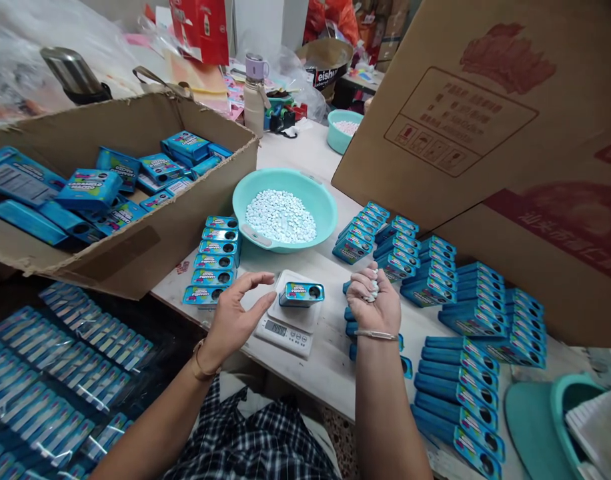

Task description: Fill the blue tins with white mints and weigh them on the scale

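Observation:
My left hand (240, 313) is open, thumb and fingers apart, just left of a small blue candy tin (301, 294) with a round dark hole in its top. That tin stands on a white digital scale (288, 338) with its display lit. To the right of the scale, my right hand (375, 300) is turned palm up, its fingers curled around several small white candies (371, 291). Behind the scale, a turquoise basin (313, 190) holds a heap of the same pale candies (280, 217). Blue tins (358, 363) are partly hidden behind my right hand and forearm.
Rows of upright tins (473, 300) fill the right side, beside a large carton (485, 147). A column of tins (218, 260) lines the left. An open cardboard box (110, 260) holds loose tins. Wrapped tins (60, 373) lie lower left; a bottle (254, 100) stands behind.

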Available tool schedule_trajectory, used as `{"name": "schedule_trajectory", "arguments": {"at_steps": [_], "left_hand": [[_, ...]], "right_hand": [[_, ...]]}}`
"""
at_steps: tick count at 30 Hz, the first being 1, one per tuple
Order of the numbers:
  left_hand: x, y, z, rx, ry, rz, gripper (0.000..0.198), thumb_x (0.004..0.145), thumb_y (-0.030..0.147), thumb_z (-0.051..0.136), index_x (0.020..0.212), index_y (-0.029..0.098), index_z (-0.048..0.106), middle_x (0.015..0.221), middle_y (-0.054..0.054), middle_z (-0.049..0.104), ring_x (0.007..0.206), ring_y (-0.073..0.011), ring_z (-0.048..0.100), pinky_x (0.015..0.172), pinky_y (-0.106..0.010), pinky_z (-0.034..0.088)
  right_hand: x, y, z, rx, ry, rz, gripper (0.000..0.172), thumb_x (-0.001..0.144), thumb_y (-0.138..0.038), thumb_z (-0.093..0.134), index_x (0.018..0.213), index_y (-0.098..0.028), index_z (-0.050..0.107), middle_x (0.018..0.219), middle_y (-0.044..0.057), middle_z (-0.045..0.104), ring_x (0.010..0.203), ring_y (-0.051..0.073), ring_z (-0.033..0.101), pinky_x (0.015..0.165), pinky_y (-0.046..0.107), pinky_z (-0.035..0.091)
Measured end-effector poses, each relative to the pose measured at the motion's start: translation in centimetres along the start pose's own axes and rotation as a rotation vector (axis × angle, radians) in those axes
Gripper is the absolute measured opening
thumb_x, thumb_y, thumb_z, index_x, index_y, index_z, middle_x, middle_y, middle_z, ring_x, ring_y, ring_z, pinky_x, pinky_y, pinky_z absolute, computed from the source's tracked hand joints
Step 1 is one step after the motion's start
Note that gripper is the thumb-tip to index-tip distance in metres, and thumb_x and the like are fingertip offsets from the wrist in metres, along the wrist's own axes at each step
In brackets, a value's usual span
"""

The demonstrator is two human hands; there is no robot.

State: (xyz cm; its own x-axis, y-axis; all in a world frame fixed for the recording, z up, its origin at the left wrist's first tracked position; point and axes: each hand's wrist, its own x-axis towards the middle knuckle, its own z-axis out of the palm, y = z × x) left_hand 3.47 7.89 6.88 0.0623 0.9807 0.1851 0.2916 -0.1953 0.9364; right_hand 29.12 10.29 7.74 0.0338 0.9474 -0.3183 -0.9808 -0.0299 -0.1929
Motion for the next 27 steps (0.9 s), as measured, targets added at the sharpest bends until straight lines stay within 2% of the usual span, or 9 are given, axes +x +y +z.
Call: {"name": "schedule_trajectory", "arguments": {"at_steps": [7, 12, 15, 19, 24, 27], "left_hand": [[0.0, 0.1, 1.0, 0.054, -0.064, 0.077, 0.029, 0.086, 0.029, 0.065, 0.114, 0.024, 0.062, 0.114, -0.005, 0.064, 0.108, -0.0203, 0.059, 0.098, -0.037, 0.047], [0.9, 0.3, 3.3, 0.126, -0.204, 0.188, 0.050, 0.080, 0.021, 0.070, 0.127, 0.026, 0.054, 0.125, -0.007, 0.057, 0.119, -0.0230, 0.051, 0.105, -0.039, 0.041], [1.7, 0.2, 4.9, 0.181, -0.286, 0.233, 0.057, 0.076, 0.021, 0.074, 0.129, 0.024, 0.052, 0.123, -0.008, 0.057, 0.117, -0.0252, 0.051, 0.102, -0.041, 0.042], [2.5, -0.2, 6.1, 0.211, -0.307, 0.251, 0.044, 0.079, 0.025, 0.071, 0.120, 0.023, 0.057, 0.113, -0.008, 0.061, 0.110, -0.0265, 0.054, 0.095, -0.041, 0.045], [2.7, -0.3, 6.3, 0.199, -0.304, 0.249, 0.036, 0.080, 0.022, 0.069, 0.115, 0.024, 0.060, 0.108, -0.006, 0.062, 0.107, -0.0252, 0.055, 0.093, -0.039, 0.046], [2.7, -0.4, 6.4, 0.195, -0.298, 0.242, 0.033, 0.080, 0.024, 0.070, 0.112, 0.024, 0.061, 0.107, -0.006, 0.063, 0.105, -0.0252, 0.056, 0.092, -0.040, 0.046]], "right_hand": [[-0.3, 1.3, 1.3, -0.242, 0.016, -0.140, 0.004, 0.088, -0.020, 0.058, 0.086, -0.020, 0.054, 0.058, -0.009, 0.040, 0.041, 0.003, 0.035, 0.037, 0.013, 0.028], [0.1, 4.4, 2.5, -0.373, 0.084, -0.266, 0.010, 0.088, -0.030, 0.060, 0.087, -0.021, 0.056, 0.057, -0.010, 0.038, 0.042, 0.003, 0.035, 0.041, 0.015, 0.032], [0.5, 5.9, 2.4, -0.456, 0.093, -0.353, 0.014, 0.086, -0.033, 0.062, 0.088, -0.020, 0.058, 0.057, -0.009, 0.040, 0.043, 0.004, 0.036, 0.043, 0.016, 0.033], [0.8, 6.7, 2.1, -0.540, 0.075, -0.419, 0.021, 0.081, -0.038, 0.068, 0.087, -0.021, 0.059, 0.059, -0.009, 0.042, 0.047, 0.004, 0.041, 0.045, 0.016, 0.035], [0.7, 6.9, 1.9, -0.577, 0.085, -0.468, 0.021, 0.081, -0.039, 0.068, 0.086, -0.021, 0.059, 0.059, -0.008, 0.042, 0.049, 0.005, 0.044, 0.050, 0.018, 0.041], [0.8, 7.0, 1.8, -0.574, 0.099, -0.460, 0.022, 0.080, -0.039, 0.068, 0.087, -0.021, 0.059, 0.057, -0.009, 0.039, 0.046, 0.005, 0.040, 0.044, 0.017, 0.036]]}}
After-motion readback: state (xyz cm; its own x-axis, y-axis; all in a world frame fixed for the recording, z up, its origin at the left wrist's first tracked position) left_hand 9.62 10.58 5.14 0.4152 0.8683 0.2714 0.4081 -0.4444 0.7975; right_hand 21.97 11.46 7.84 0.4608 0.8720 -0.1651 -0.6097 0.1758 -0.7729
